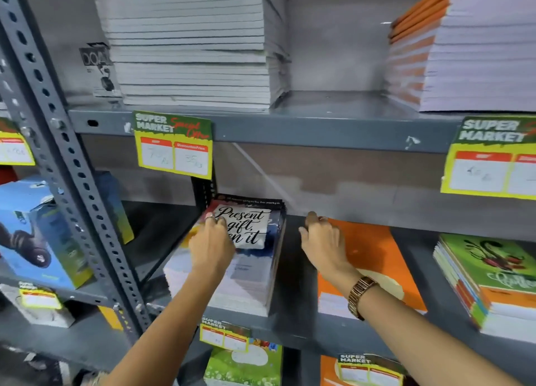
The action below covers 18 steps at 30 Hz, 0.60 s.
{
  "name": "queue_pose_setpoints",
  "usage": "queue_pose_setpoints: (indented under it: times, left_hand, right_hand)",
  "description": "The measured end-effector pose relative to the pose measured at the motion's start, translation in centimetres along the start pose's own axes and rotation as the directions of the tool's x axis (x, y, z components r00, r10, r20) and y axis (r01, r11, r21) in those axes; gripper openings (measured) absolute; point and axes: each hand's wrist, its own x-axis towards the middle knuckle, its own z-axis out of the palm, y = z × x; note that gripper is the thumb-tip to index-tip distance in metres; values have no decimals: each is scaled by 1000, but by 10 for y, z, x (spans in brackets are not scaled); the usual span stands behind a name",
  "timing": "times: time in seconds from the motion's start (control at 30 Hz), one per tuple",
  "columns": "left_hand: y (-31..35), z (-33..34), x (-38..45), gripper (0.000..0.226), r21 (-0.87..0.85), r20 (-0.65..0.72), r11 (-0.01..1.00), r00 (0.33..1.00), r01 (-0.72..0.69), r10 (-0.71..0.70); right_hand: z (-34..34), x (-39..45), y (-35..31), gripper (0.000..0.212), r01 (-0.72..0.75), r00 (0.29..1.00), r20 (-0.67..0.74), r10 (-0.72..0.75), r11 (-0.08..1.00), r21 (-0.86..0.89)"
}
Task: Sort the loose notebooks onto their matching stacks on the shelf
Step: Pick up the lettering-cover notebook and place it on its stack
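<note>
At centre frame the left hand [213, 245] lies flat, fingers [218, 222] spread loosely, on the top notebook [246, 229] (cover reading "Present gift") of a stack [232, 287] on the middle shelf [290, 324]. Just right of it the right hand [323, 240] rests on the orange stack [374, 255], fingers curled together, holding nothing. A green-covered stack [490, 272] sits at the right edge

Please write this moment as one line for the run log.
left hand: flat on Present gift stack | right hand: on orange stack, empty | green stack: untouched
</note>
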Motion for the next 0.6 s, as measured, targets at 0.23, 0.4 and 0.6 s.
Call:
queue_pose_setpoints:
  times: [0.23, 0.4, 0.6]
  left_hand:
    - [105, 14, -13, 29, -196, -31, 950, 970, -243, 241]
    - [191, 34, -39, 32, -307, 7, 873, 916, -379, 401]
    - [296, 53, -85, 34, -463, 9, 762, 858, -452, 514]
  right_hand:
    - [-25, -8, 120, 37, -156, 979, -167, 112, 949, -274]
    - [-61, -38, 224, 48, -318, 942, -210, 263, 900, -298]
    - [-103, -93, 342, 52, -469, 883, -203, 424, 819, -331]
